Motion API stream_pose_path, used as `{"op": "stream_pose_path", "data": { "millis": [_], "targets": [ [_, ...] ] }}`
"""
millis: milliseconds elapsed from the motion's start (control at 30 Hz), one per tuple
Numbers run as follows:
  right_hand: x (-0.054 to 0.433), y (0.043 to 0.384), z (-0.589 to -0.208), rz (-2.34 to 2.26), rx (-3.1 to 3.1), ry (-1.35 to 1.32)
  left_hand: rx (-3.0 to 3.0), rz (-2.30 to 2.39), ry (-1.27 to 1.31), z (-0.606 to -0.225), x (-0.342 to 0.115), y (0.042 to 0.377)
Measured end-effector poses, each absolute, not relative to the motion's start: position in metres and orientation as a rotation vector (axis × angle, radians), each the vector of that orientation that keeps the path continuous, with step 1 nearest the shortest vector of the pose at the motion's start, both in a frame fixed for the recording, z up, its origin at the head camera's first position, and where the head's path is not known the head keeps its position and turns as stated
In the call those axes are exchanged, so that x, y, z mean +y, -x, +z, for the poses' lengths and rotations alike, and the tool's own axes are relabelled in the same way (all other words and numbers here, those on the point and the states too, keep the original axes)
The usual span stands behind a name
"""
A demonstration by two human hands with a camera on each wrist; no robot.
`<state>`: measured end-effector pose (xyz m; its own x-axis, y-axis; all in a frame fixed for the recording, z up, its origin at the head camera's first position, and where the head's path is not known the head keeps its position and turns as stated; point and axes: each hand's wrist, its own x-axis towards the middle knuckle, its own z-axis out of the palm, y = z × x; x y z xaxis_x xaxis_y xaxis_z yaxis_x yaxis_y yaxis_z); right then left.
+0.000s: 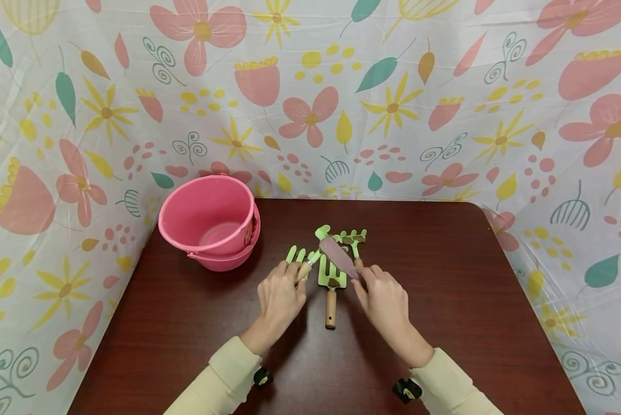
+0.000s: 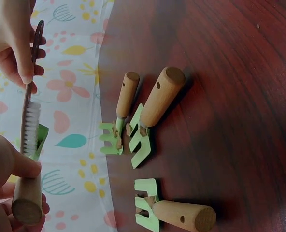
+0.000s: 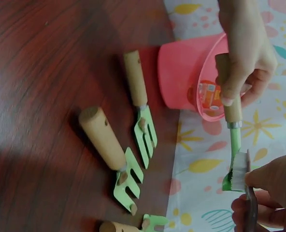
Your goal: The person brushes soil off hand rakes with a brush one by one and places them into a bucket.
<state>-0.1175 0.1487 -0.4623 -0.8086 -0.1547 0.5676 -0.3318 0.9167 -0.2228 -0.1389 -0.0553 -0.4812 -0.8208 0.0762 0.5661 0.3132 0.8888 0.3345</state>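
My left hand (image 1: 281,294) grips the wooden handle (image 3: 232,108) of a small green-headed garden tool (image 1: 322,232), raised above the table. In my right hand (image 1: 385,297) is a scrub brush (image 1: 338,256) with a pinkish-brown back. Its white bristles (image 3: 239,169) lie against the tool's green head in the right wrist view. Below the hands are a wide green hand fork (image 1: 331,308), a narrower fork (image 1: 292,253) partly covered by my left hand, and a small rake (image 1: 354,237). Brown clumps cling to their tines.
A pink bucket (image 1: 206,245) stands at the back left of the dark red-brown table (image 1: 435,259). Flower-printed cloth (image 1: 393,144) hangs behind the table and along both sides.
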Motion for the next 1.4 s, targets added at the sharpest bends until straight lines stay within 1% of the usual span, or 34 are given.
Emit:
{"op": "stream_pose_path", "data": {
  "millis": [500, 1400],
  "targets": [
    [0.146, 0.118, -0.454, 0.637, -2.62, -0.321, -2.466, -0.563, 0.28, -0.484, -0.057, 0.14],
    [0.155, 0.115, -0.45, 0.529, -2.589, -0.334, -2.481, -0.546, 0.274, -0.482, -0.065, 0.143]
  ]
}}
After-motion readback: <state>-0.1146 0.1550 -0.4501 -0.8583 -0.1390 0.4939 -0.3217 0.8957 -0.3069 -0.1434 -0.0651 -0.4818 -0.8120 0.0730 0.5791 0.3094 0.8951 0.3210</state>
